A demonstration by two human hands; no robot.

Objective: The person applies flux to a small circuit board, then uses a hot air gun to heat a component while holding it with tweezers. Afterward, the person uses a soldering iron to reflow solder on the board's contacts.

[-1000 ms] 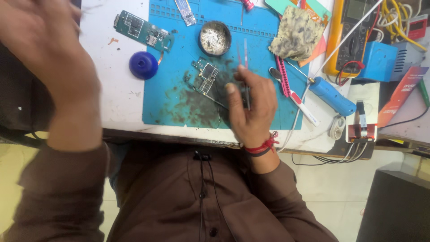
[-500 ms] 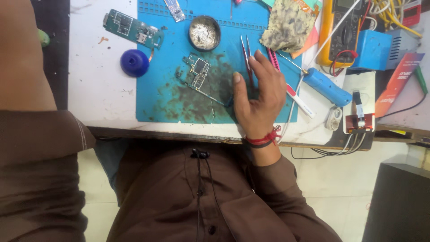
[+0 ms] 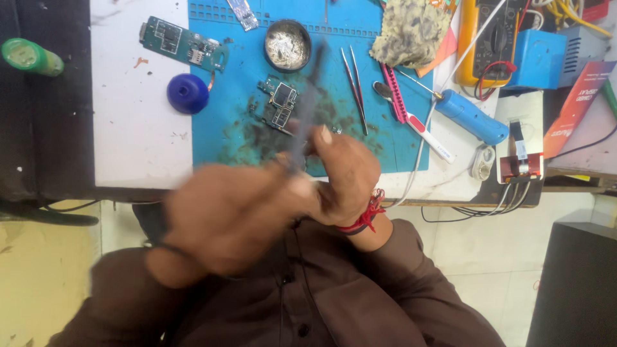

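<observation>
Both hands meet in front of the chest

The left hand [image 3: 225, 218] is blurred, curled with its back toward the camera, touching the right hand [image 3: 347, 173], which is closed in a loose fist, thumb raised. Both forearms in brown sleeves bend inward; a red thread circles the right wrist.

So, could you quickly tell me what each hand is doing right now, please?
Left hand: blurred, closed around a thin dark tool.
Right hand: fingers curled shut by that tool; whether it holds anything cannot be told.
</observation>
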